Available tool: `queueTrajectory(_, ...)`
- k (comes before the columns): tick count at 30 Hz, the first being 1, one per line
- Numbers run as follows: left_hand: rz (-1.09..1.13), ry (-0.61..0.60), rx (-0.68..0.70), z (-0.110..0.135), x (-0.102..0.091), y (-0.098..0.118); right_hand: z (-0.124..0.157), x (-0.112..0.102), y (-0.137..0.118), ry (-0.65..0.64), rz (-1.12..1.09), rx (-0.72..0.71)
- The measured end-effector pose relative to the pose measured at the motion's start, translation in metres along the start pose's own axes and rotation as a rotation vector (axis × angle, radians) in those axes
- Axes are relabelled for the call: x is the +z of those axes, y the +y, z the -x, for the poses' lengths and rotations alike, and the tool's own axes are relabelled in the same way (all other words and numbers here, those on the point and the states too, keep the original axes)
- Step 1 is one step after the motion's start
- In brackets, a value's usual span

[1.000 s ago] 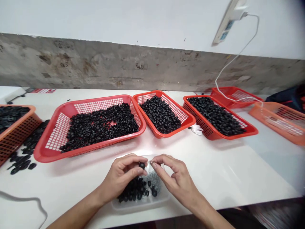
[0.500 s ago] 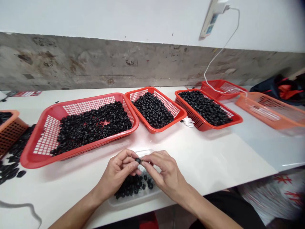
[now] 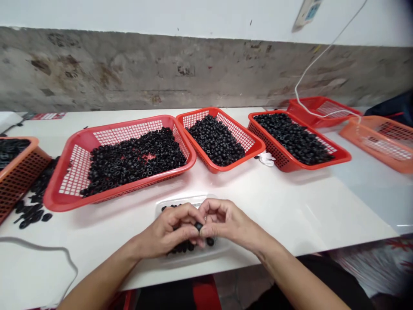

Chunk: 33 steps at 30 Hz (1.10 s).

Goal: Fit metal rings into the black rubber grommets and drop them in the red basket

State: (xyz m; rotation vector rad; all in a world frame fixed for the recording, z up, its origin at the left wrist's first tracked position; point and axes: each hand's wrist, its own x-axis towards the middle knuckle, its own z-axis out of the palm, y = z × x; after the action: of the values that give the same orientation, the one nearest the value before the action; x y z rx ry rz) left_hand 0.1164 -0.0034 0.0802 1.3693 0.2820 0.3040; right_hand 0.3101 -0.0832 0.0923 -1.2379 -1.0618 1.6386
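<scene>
A small black round part (image 3: 198,226) is pinched between the thumb and fingers of my left hand (image 3: 171,228). From the other side, the thumb and forefinger of my right hand (image 3: 227,221) press against the same part; anything smaller between these fingertips is hidden. Both hands hover over a shallow clear plastic tray (image 3: 206,198), in which several black round parts (image 3: 210,242) lie. My hands cover much of the tray.
Behind the tray stand a large red basket (image 3: 53,196), a middle red basket (image 3: 238,162) and a right red basket (image 3: 342,160), all holding black parts. Orange baskets (image 3: 19,183) flank them. Loose black pieces (image 3: 32,215) lie at left. A white cable (image 3: 301,79) hangs at right.
My right fingertips have closed in on the black part, covering the small metallic bit seen at its side. Both hands sit slightly further right in view, as the camera has shifted.
</scene>
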Motion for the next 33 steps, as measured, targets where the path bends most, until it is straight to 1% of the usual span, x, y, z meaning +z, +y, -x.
queueTrajectory(2, 0.078, 0.099, 0.059, -0.003, -0.005, -0.001, -0.004, -0.003, 0.003, 0.101, 0.119, -0.101)
queueTrajectory(3, 0.128, 0.161, 0.093, -0.005, -0.009, -0.001, -0.006, -0.005, 0.005, 0.17, 0.236, -0.164)
queueTrajectory(5, 0.206, 0.29, 0.147, -0.009, -0.015, 0.0, -0.01, -0.007, 0.01, 0.281, 0.549, -0.286)
queueTrajectory(6, 0.237, 0.343, 0.163, -0.011, -0.018, 0.0, -0.012, -0.006, 0.012, 0.298, 0.714, -0.328)
queueTrajectory(8, 0.287, 0.41, 0.159, -0.014, -0.023, 0.001, -0.018, -0.001, 0.019, 0.242, 0.991, -0.344)
queueTrajectory(10, 0.332, 0.437, 0.135, -0.015, -0.025, 0.0, -0.022, 0.006, 0.023, 0.137, 1.188, -0.286)
queueTrajectory(12, 0.368, 0.447, 0.107, -0.015, -0.025, -0.001, -0.024, 0.011, 0.025, 0.069, 1.343, -0.214)
queueTrajectory(14, 0.401, 0.449, 0.094, -0.015, -0.025, -0.002, -0.023, 0.013, 0.022, 0.007, 1.416, -0.175)
queueTrajectory(16, 0.423, 0.443, 0.095, -0.015, -0.026, -0.002, -0.021, 0.01, 0.019, -0.023, 1.406, -0.176)
queueTrajectory(18, 0.427, 0.435, 0.099, -0.015, -0.026, -0.002, -0.019, 0.007, 0.018, 0.01, 1.395, -0.188)
queueTrajectory(20, 0.424, 0.421, 0.106, -0.015, -0.027, -0.002, -0.02, 0.005, 0.02, 0.07, 1.43, -0.186)
queueTrajectory(21, 0.423, 0.414, 0.112, -0.015, -0.027, -0.003, -0.021, 0.005, 0.021, 0.079, 1.454, -0.181)
queueTrajectory(25, 0.408, 0.401, 0.148, -0.015, -0.026, -0.004, -0.029, 0.01, 0.026, 0.024, 1.543, -0.16)
queueTrajectory(29, 0.364, 0.397, 0.145, -0.016, -0.025, -0.005, -0.033, 0.013, 0.035, 0.025, 1.615, -0.133)
queueTrajectory(33, 0.349, 0.375, 0.129, -0.016, -0.025, -0.006, -0.031, 0.006, 0.051, 0.03, 1.644, -0.199)
